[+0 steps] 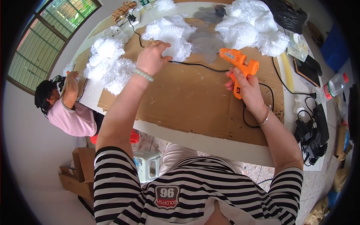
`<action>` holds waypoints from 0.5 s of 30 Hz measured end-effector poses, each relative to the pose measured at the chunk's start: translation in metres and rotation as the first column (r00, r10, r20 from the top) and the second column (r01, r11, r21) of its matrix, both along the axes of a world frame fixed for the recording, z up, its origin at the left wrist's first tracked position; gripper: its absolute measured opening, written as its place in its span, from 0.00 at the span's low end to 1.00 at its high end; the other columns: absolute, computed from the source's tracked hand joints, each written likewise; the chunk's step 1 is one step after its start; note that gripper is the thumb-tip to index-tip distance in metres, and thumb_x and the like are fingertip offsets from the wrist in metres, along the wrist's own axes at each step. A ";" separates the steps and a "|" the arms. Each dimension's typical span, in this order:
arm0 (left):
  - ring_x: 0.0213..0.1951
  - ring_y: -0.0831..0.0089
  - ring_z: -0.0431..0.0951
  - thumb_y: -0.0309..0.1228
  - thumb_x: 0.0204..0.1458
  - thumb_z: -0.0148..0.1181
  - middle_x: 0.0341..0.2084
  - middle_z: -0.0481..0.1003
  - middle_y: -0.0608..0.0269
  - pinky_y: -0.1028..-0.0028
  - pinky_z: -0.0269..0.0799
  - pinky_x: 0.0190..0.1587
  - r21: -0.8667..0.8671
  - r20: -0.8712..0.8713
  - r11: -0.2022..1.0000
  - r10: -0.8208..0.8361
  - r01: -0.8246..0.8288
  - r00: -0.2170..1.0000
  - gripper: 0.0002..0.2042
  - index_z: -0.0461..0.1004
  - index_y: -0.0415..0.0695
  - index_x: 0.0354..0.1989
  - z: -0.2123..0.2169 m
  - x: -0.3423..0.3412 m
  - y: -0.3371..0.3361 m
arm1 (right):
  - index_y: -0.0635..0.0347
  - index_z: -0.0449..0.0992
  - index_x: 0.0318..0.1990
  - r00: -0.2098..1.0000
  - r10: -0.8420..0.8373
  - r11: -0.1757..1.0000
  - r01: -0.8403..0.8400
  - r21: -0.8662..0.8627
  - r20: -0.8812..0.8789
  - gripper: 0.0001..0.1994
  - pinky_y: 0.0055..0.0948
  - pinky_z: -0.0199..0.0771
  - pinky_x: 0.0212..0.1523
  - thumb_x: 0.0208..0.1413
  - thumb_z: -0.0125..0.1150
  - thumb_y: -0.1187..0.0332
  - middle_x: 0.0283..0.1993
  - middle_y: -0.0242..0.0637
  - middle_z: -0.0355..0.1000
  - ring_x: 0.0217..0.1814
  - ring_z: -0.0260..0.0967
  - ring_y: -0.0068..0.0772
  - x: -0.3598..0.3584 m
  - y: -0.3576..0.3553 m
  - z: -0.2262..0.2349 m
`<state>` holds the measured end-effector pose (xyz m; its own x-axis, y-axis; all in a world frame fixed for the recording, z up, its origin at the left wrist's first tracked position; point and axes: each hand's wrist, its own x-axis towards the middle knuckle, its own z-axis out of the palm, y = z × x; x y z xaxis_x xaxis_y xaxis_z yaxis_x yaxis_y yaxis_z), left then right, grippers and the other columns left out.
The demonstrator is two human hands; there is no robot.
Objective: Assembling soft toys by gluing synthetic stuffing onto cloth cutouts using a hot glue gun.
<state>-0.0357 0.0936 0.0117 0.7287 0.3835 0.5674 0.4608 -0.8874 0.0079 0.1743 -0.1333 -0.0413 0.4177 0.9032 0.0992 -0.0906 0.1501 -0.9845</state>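
Observation:
My right hand is wrapped round the handle of an orange hot glue gun, whose nozzle points up and to the left. A black cord runs from near the gun leftward to my left hand. That hand hovers at the near edge of a white fluffy mesh bundle, with thumb and forefinger apart. Its other fingers are partly hidden, and whether it touches the cord or the mesh I cannot tell. Brown cardboard lies beneath both hands.
More white mesh piles lie at the left and far right. Black adapters and cables, a plastic bottle and a dark tablet-like object crowd the right edge. A person in pink works at the left.

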 end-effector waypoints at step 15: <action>0.24 0.84 0.70 0.27 0.51 0.60 0.24 0.74 0.72 0.82 0.71 0.30 -0.822 0.426 0.527 0.318 0.216 0.847 0.03 0.76 0.42 0.31 0.049 -0.025 0.032 | 0.63 0.69 0.44 1.000 -0.004 1.000 0.005 -0.013 0.019 0.15 0.24 0.72 0.32 0.63 0.47 0.58 0.39 0.34 0.70 0.30 0.70 0.23 0.001 0.003 -0.001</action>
